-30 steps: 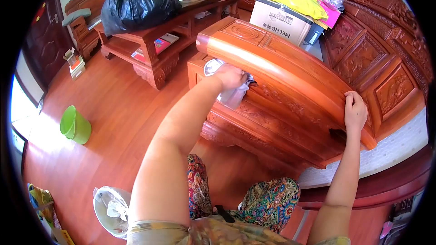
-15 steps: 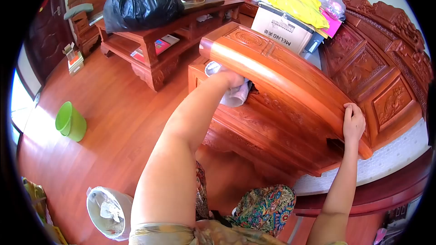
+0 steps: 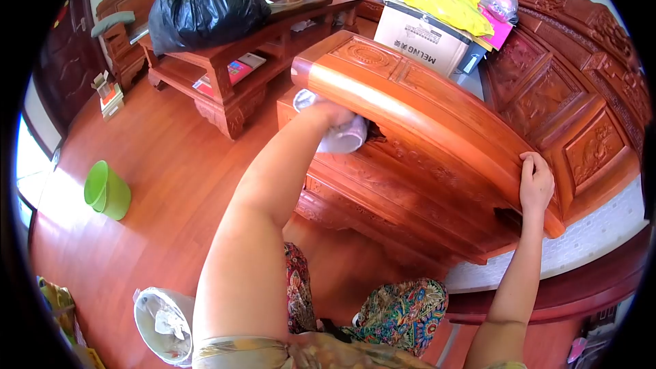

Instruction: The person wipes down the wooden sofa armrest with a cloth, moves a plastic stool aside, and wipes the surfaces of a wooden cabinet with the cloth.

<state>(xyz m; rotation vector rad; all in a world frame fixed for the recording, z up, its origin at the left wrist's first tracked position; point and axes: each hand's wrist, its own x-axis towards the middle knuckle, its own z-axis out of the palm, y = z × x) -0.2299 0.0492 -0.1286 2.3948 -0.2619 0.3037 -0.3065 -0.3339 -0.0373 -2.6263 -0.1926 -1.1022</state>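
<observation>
My left hand, slightly blurred, is closed on a whitish cloth just under the overhanging edge of a carved reddish-brown wooden armrest. Its fingers are partly hidden, and the cloth bunches out on both sides of the hand, against the carved side panel. On the right, my right hand rests over the rounded edge of the same armrest, near its back end, with the fingers bent over the top.
A black garbage bag sits on a low wooden table. A cardboard box with yellow plastic on top stands behind the armrest. A green bucket and a lined trash bin stand on the floor at left.
My left hand and the cloth have shifted slightly left and up along the armrest's underside. My right hand stays on the edge. The whole view has shifted a little.
</observation>
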